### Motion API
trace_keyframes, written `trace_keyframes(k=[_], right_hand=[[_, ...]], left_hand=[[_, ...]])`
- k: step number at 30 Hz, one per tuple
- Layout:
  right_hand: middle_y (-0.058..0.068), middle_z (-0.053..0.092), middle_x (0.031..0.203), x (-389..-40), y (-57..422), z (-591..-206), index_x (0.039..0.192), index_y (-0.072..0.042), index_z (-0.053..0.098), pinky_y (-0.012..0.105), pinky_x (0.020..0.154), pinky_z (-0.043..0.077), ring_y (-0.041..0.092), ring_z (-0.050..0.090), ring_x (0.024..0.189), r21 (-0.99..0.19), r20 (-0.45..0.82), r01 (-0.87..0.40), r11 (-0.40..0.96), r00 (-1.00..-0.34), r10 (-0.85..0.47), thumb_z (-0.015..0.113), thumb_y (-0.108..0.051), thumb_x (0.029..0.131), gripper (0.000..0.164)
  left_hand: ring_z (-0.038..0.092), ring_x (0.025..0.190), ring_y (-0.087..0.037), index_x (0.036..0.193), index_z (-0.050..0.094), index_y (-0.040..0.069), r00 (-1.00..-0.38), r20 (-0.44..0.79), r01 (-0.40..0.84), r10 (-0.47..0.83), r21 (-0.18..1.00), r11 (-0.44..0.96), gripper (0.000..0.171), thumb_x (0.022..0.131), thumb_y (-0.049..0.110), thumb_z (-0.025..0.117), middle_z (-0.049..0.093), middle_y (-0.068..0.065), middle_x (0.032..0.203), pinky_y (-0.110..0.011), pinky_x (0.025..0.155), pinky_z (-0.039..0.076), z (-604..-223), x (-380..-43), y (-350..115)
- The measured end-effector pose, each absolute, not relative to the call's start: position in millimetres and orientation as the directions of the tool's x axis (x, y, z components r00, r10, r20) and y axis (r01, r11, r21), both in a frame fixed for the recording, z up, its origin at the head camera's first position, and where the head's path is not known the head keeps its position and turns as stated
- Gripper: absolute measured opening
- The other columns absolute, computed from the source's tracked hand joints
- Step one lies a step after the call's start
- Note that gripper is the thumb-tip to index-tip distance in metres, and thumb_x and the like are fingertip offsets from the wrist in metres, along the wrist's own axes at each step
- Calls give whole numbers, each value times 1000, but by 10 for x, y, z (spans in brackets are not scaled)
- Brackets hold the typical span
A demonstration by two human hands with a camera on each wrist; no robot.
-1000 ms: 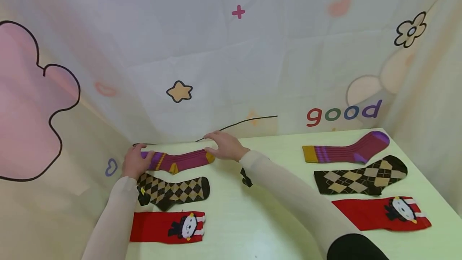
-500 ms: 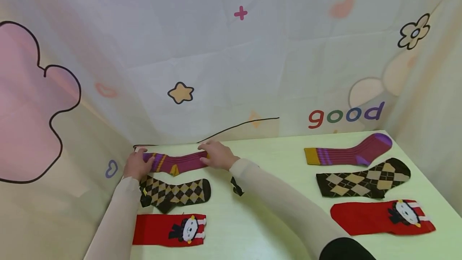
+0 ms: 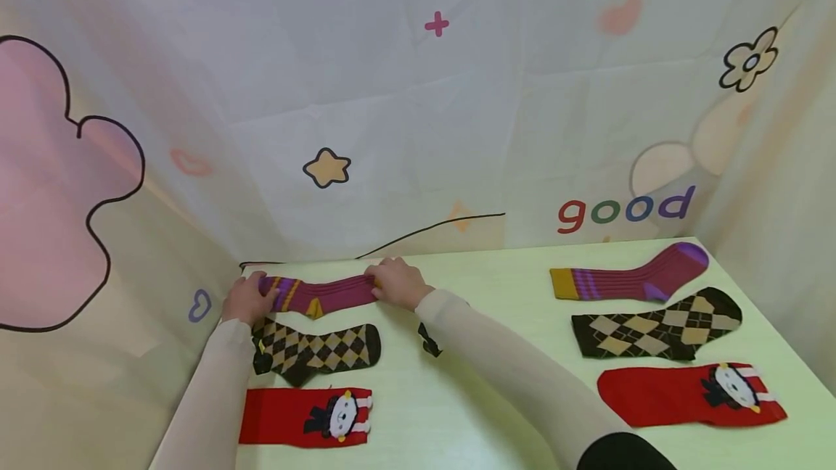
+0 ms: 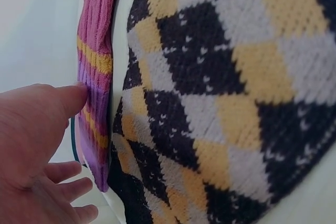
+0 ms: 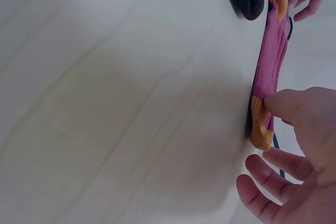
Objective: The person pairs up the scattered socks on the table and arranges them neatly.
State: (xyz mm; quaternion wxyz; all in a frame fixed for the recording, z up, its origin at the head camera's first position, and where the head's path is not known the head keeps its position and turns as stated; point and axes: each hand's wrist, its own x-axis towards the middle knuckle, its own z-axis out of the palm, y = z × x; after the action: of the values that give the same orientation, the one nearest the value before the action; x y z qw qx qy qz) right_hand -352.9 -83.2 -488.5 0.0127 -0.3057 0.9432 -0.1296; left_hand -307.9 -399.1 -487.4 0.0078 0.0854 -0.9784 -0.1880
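Observation:
A purple-magenta striped sock [image 3: 342, 293] with mustard heel and toe lies along the table's back left. My left hand [image 3: 247, 298] pinches its purple cuff end, the thumb [image 4: 73, 97] on the near side and the index finger mostly hidden behind. At the other end my right hand [image 3: 400, 283] pinches the mustard toe [image 5: 261, 129], thumb pressed on it, the other fingers loosely bent beyond the tip. Just in front lies a black, tan and grey argyle sock [image 3: 320, 349], large in the left wrist view. Nearer still is a red sock [image 3: 281, 417] with a white animal face.
On the table's right side lie another purple sock [image 3: 614, 283], another argyle sock [image 3: 653, 326] and another red sock [image 3: 660, 396], the last close to my right sleeve [image 3: 509, 361]. A printed curtain [image 3: 405, 107] rises at the table's back edge and along both sides.
My right hand has come left and down onto the mustard toe, which now sits under its thumb. The left hand stays at the cuff; the view has shifted slightly.

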Motion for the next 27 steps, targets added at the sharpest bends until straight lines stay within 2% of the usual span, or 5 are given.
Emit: trace_keyframes(k=[6,11,27], right_hand=[[3,69,115,-3534,-843,-4942,134,-20,69,38,72,55,24,61,100,-238,45,-574,784,-812,-582,66,-23,100,34],[1,70,111,-3535,-850,-4963,132,-22,70,37,70,55,23,60,98,-225,42,-576,786,-812,-583,67,-22,100,32],[1,70,115,-3535,-841,-4986,131,-23,71,39,73,55,24,60,100,-208,51,-580,788,-811,-583,65,-23,102,30]], left_hand=[[54,114,-51,143,47,-6,-984,-33,-173,-173,362,916,53,101,23,60,54,-38,129,-65,97,45,-4882,-3063,-3980],[55,117,-52,144,45,-6,-984,-56,-178,-169,354,918,53,103,24,58,54,-38,132,-65,98,45,-4929,-3100,-3988],[53,120,-54,144,46,-7,-987,-54,-159,-149,347,924,52,104,24,57,54,-37,135,-65,98,45,-4936,-3111,-3990]])
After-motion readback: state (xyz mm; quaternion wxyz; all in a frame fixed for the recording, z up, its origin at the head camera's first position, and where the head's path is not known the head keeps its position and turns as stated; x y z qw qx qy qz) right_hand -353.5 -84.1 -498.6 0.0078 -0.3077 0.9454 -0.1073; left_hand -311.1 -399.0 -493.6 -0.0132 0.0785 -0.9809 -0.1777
